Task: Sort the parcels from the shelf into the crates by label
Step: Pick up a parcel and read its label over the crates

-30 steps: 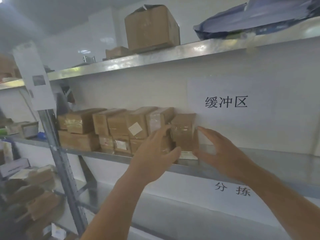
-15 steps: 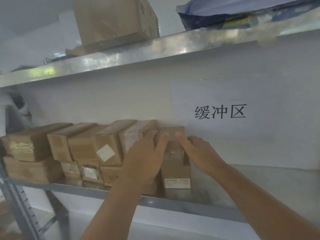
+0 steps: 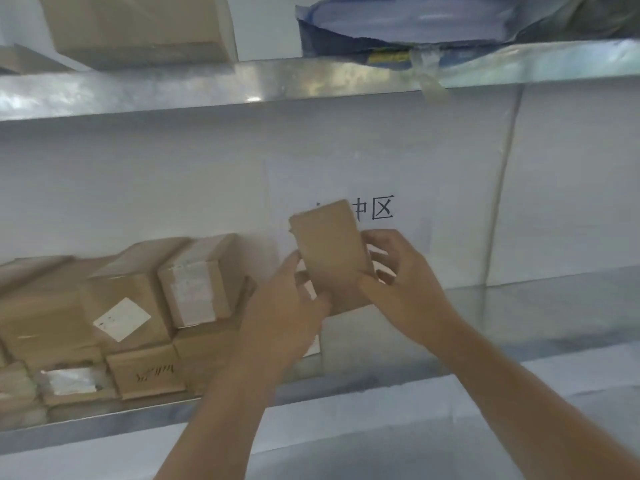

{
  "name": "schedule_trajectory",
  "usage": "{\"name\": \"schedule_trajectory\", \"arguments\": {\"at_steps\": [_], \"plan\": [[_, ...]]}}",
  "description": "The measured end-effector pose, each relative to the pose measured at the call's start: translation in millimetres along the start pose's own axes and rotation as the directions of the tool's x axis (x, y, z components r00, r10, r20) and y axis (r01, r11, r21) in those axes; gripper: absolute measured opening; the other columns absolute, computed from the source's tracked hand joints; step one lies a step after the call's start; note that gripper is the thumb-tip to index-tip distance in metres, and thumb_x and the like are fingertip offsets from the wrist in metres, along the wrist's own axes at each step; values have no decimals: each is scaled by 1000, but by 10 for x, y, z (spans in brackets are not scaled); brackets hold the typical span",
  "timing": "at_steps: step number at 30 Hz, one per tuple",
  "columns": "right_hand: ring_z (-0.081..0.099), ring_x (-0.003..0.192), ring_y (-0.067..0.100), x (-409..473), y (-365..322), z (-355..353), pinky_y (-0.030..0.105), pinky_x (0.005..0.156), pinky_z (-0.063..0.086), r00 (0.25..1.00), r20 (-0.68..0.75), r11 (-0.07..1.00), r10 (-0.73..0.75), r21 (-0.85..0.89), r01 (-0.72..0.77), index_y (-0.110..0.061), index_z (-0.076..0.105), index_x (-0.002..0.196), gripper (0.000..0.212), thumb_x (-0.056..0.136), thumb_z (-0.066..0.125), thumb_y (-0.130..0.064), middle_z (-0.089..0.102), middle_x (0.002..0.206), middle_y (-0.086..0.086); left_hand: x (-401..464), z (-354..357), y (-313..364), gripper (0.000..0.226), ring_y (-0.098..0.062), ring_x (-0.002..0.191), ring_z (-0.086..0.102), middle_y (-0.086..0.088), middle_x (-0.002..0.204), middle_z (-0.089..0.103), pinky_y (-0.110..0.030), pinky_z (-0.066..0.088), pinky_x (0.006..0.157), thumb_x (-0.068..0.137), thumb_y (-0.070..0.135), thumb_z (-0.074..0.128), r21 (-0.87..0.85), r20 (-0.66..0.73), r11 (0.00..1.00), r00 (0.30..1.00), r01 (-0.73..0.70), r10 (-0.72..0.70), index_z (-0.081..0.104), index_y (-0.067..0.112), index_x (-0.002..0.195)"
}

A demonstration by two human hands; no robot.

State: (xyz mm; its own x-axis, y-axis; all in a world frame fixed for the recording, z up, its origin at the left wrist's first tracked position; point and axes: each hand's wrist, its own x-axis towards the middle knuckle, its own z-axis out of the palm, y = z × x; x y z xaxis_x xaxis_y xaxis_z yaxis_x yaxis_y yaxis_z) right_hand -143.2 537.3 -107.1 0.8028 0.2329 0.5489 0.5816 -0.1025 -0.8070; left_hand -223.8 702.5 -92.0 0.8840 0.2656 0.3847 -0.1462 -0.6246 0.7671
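- Head view. Metal shelf against a pale wall; a paper sign with printed characters is stuck to the wall behind it, partly covered by the lifted box. An upper shelf carries a large carton and a blue-wrapped bundle.
- Remaining parcels: brown cartons in two layers toward the left end of the shelf, packed touching one another. One upper box has a white sticker, its neighbour a strip of clear tape.
- Parcel: small brown carton, held off the shelf, tilted, in front of the sign, just right of the stack. No label shows on the face toward the camera.
- Left hand: fingers curled round the parcel's lower left edge, thumb on the near face.
- Right hand: fingers bent round the right side, thumb pressed on the lower front corner.
- Handling judgement: rigid corrugated board, sharp edges, faces unbowed under the grip, so stiff. Carried high on fingertips, so likely light. Plain cardboard should give fair friction; taped faces would be slicker.
- Best hold, in my view: opposite side faces near the corners, where the board is strongest.
- Next step probably calls for turning it to find the label. Crates not in view.
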Motion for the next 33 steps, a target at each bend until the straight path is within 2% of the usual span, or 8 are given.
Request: {"name": "schedule_trajectory", "arguments": {"at_steps": [4,9,11,14,19,22,27,33], "plan": [[59,125,1,-410,82,-577,37,99,58,987,-151,982,-53,-187,25,-52,52,121,63,88,74,-3,62,122,-32,-121,518,122,61,-5,76,70,24,123,67,-12,51,64,92,9,73,-186,44,978,993,-98,108,45,46,131],[60,119,8,-1032,206,-1472,23,88,58,953,-294,946,-76,-325,-25,-47,55,116,57,94,64,5,62,122,-16,-300,1235,478,41,-9,78,72,8,96,77,-25,48,54,94,-17,38,-478,207,878,965,-41,159,57,15,112],[65,110,10,-1285,246,-1848,21,82,55,944,-329,961,-11,-263,-81,-43,62,108,59,91,56,13,67,111,-15,-407,1521,697,32,-9,73,70,-7,97,75,-31,49,57,98,-14,32,-554,270,832,947,4,175,56,2,111],[68,107,28,-1670,272,-2424,29,81,61,902,-410,991,134,73,-114,-8,69,111,34,97,47,13,72,111,12,-563,2044,1050,24,-19,78,71,-21,114,73,-40,57,68,105,-5,31,-644,363,760,908,82,210,53,-7,115],[73,108,19,-2260,388,-3324,29,86,62,826,-500,963,261,190,-189,14,63,103,32,100,58,-18,71,120,11,-1000,2978,1637,23,-15,94,72,-2,120,75,-30,58,72,105,20,58,-684,434,727,832,54,346,60,10,125],[71,117,19,-2588,472,-3871,42,92,62,804,-550,972,226,78,-221,-5,65,101,31,85,70,-30,74,121,-4,-1294,3518,1951,49,-5,110,72,20,124,72,-25,61,74,103,-8,47,-683,511,729,744,47,431,57,27,135],[61,131,11,-3037,557,-4606,44,93,62,788,-579,974,209,57,-217,-42,65,124,38,97,68,-15,71,131,-10,-1621,4309,2409,68,10,125,57,35,130,63,-22,61,79,101,-10,50,-667,546,745,688,12,477,47,42,146],[67,125,19,-3391,610,-5279,49,84,65,703,-659,948,269,53,-313,-51,52,145,58,106,55,-8,65,139,-11,-1915,5033,2880,80,12,127,53,25,135,62,-22,61,82,97,-11,57,-678,561,734,620,-34,548,38,46,151]]}}
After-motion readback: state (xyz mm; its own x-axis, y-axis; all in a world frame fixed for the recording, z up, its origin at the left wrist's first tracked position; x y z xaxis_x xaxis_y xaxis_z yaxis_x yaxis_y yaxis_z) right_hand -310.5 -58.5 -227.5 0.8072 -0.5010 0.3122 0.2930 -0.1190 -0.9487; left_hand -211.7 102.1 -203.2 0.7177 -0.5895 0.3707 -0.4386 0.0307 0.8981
